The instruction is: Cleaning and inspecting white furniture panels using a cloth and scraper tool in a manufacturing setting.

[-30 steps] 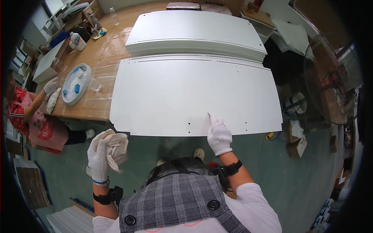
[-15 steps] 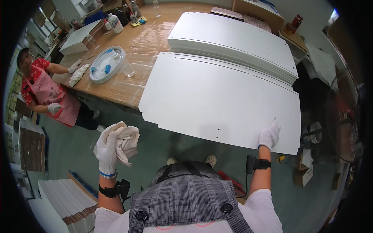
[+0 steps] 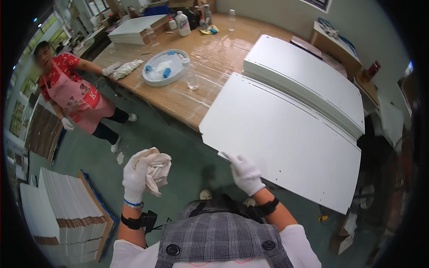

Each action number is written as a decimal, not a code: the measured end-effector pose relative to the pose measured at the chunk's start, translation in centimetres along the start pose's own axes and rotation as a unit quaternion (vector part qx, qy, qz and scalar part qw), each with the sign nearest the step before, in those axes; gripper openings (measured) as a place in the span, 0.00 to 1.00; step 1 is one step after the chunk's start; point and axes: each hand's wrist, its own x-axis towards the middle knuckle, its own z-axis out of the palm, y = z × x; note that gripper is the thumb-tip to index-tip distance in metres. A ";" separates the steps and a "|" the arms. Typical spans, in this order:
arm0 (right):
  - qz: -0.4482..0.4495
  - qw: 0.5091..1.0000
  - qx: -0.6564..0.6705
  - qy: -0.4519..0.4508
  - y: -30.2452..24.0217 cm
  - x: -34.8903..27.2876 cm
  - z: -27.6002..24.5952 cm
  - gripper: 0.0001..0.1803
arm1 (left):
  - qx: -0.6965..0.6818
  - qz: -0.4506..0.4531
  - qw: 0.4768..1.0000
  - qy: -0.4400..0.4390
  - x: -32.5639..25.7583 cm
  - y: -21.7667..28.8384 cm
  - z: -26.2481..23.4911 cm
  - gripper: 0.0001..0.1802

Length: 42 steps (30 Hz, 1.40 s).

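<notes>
My left hand (image 3: 136, 175), in a white glove, is raised over the floor and clutches a crumpled white cloth (image 3: 156, 169). My right hand (image 3: 245, 174), also gloved, grips the near left corner of a large white panel (image 3: 286, 134) that overhangs the wooden table (image 3: 178, 98). The panel has small drilled holes near its edges. A stack of similar white panels (image 3: 308, 76) lies behind it on the table.
A person in a pink apron (image 3: 76, 98) stands at the left with a gloved hand on a cloth (image 3: 125, 69) on the table. A round white tray (image 3: 163, 67) with bottles, a clear bottle (image 3: 191, 76), and more bottles sit farther back. Stacked white boards (image 3: 62, 210) lie on the floor at left.
My right hand has moved from the panel's right front edge to its left near corner. The view has swung left, bringing the person in the apron more into sight. My left hand still holds the cloth.
</notes>
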 end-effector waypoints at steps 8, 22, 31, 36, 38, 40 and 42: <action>0.049 0.978 -0.193 0.067 3.7 -1.7 -0.7 0.32 | -0.007 0.001 1.000 0.013 -0.5 -1.3 -1.0 0.18; 0.028 0.993 -0.116 -0.009 3.8 -0.2 -3.2 0.20 | -0.060 -0.017 0.998 0.000 1.6 -1.0 1.3 0.16; 0.095 0.986 0.021 0.135 5.8 -1.2 -0.9 0.22 | -0.045 -0.026 0.997 -0.056 0.4 -1.2 2.0 0.16; 0.089 0.972 -0.216 0.033 6.8 -0.4 -0.6 0.26 | -0.035 -0.067 0.997 -0.033 -0.6 -1.0 0.8 0.17; 0.082 0.975 -0.207 0.021 7.5 0.0 -0.5 0.26 | -0.036 -0.056 0.997 -0.028 -0.7 -0.9 0.7 0.17; 0.026 0.971 -0.224 0.074 8.8 -0.1 0.2 0.25 | -0.037 -0.046 0.998 -0.024 -0.6 -1.0 0.7 0.17; 0.025 0.972 -0.217 0.087 8.0 0.2 0.0 0.25 | -0.090 -0.038 0.994 -0.039 -0.4 -1.6 0.5 0.17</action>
